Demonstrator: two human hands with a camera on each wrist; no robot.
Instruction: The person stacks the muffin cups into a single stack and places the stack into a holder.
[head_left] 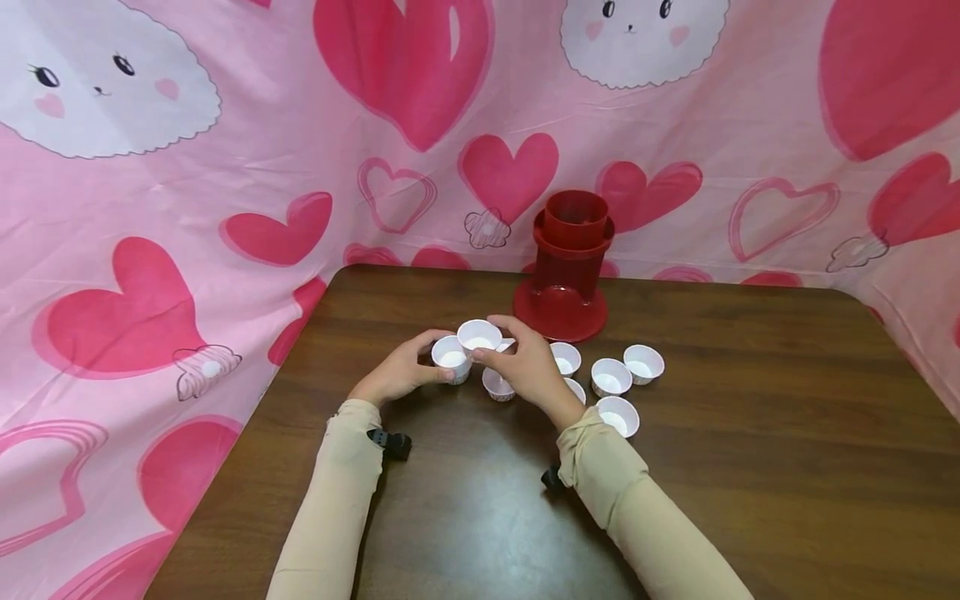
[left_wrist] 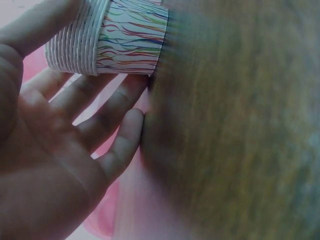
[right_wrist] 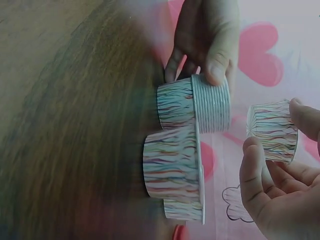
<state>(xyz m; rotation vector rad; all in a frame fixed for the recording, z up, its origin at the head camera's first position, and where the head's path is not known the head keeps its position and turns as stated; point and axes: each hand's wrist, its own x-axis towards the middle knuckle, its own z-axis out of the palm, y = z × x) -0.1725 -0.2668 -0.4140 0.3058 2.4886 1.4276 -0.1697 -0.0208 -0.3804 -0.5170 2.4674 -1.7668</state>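
Observation:
My left hand (head_left: 401,367) grips a stack of nested white paper cups (head_left: 451,357), thumb on the near side and fingers round the far side. In the left wrist view the stack (left_wrist: 127,42) shows ribbed layered rims above a wall with wavy coloured lines. My right hand (head_left: 528,367) pinches a single paper cup (head_left: 478,335) between thumb and fingers. That cup (right_wrist: 274,131) is in the air in the right wrist view, higher than the stack (right_wrist: 195,105). Below it, another small cup (head_left: 498,386) stands on the table between my hands.
Several more white paper cups stand on the wooden table (head_left: 750,417) to the right, among them one cup (head_left: 643,364) farthest right and one (head_left: 618,417) beside my right wrist. A red plastic cylinder on a round base (head_left: 570,267) stands behind, near the pink heart-printed cloth (head_left: 285,108).

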